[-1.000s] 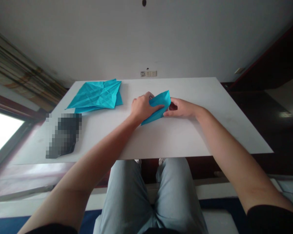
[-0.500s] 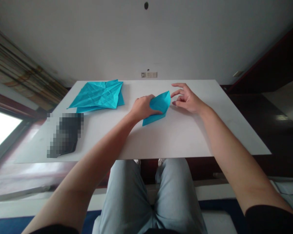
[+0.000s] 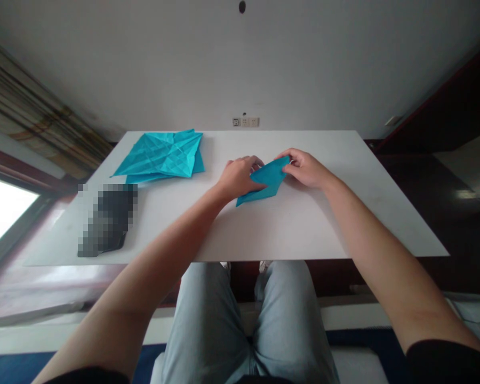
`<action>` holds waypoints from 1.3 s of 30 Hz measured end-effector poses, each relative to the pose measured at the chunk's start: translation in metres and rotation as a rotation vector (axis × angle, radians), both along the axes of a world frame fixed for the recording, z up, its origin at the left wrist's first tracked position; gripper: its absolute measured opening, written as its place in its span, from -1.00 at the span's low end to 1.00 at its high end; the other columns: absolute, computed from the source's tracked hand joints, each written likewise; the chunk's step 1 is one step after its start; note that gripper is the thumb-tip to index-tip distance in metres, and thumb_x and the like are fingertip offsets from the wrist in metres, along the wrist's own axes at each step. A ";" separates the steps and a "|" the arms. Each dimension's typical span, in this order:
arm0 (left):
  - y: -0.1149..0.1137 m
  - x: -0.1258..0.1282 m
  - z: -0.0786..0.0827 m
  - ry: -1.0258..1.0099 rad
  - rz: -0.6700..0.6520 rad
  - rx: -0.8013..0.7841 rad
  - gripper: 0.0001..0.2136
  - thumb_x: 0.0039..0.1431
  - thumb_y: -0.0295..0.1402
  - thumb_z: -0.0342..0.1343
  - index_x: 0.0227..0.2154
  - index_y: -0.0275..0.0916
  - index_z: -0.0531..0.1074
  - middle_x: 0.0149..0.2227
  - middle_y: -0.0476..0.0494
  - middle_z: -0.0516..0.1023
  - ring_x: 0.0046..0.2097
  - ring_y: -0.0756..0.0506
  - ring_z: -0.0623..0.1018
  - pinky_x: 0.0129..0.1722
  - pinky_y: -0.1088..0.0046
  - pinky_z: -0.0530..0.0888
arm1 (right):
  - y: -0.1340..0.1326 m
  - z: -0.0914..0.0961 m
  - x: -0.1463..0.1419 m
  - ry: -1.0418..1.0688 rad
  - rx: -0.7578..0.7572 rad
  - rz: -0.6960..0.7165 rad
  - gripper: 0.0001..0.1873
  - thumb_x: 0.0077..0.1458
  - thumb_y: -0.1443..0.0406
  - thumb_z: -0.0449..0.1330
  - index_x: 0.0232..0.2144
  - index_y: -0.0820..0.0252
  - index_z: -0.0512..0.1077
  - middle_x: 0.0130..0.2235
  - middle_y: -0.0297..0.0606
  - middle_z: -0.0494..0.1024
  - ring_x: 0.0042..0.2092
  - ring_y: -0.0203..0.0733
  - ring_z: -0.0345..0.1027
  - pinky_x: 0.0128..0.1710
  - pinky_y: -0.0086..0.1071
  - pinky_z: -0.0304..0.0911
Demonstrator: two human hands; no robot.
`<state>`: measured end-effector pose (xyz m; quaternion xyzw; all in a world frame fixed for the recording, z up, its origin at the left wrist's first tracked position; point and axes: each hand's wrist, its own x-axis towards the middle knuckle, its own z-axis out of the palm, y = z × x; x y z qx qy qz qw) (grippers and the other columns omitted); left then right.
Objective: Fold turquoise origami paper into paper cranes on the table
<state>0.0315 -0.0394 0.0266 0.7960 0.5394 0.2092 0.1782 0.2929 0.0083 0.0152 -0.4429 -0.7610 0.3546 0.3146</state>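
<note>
Beyond both your hands, a pale grey wall [image 3: 240,64] is filling the background. Under your hands and forearms, a white table [image 3: 304,229] is stretching away to either side. Nearer to your body than either hand, your legs in light blue jeans [image 3: 208,314] are showing below the table's near edge. Off to the left of your left hand and a little farther away, a creased blue sheet [image 3: 160,154] is lying over another blue sheet [image 3: 199,164], well apart from your fingers. Left of your left hand and nearer to you, a dark pixelated object [image 3: 108,218] is resting on the table; its details are not showing.

Your left hand [image 3: 240,176] is gripping the left part of a folded blue paper [image 3: 270,176], the thumb lying across the face turned to you, the fingers bending over the far edge. Your right hand [image 3: 306,168] is closing narrowly on the far right corner, thumb in front and fingertips behind. The folded paper is slanting between your hands, one pointed corner poking out below your left palm; whether it is touching the table, you cannot tell. Beyond your hands, wall sockets [image 3: 245,122] are showing just above the table's far edge.
</note>
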 end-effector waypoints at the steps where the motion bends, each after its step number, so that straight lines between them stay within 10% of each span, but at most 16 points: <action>1: 0.000 -0.001 0.000 -0.004 -0.006 0.001 -0.46 0.15 -0.25 0.45 0.21 -0.13 0.63 0.22 -0.25 0.78 0.24 -0.34 0.73 0.32 0.10 0.52 | 0.002 0.001 0.002 -0.006 -0.016 -0.008 -0.63 0.12 0.18 0.40 -0.01 0.06 0.61 -0.15 -0.25 0.67 -0.18 -0.06 0.49 -0.11 -0.20 0.39; 11: 0.005 -0.015 0.002 0.044 -0.068 0.004 -0.42 0.12 -0.30 0.40 0.25 -0.11 0.62 0.19 -0.19 0.78 0.19 -0.29 0.74 0.36 0.09 0.41 | 0.000 0.015 0.016 -0.021 -0.240 0.075 -0.77 0.17 0.24 0.41 -0.11 0.05 0.55 -0.42 -0.39 0.53 -0.38 -0.16 0.31 -0.29 -0.27 0.22; 23: 0.017 -0.033 -0.004 0.036 -0.062 0.004 -0.40 0.09 -0.16 0.49 0.23 -0.11 0.64 0.19 -0.22 0.77 0.18 -0.35 0.73 0.35 0.02 0.40 | 0.003 0.016 0.030 -0.005 -0.118 0.322 -0.65 0.20 -0.03 0.51 -0.16 0.06 0.72 -0.38 -0.35 0.55 -0.32 -0.16 0.32 -0.25 -0.25 0.19; 39: 0.027 -0.037 -0.010 -0.204 -0.296 -0.006 -0.60 0.08 -0.39 0.33 0.03 -0.18 0.68 0.02 -0.20 0.78 0.00 -0.19 0.73 0.09 0.24 0.64 | 0.006 0.005 0.032 0.063 -0.186 0.172 -0.36 -0.07 -0.15 0.71 -0.18 0.02 0.56 -0.35 -0.35 0.62 -0.33 -0.15 0.42 -0.33 -0.26 0.25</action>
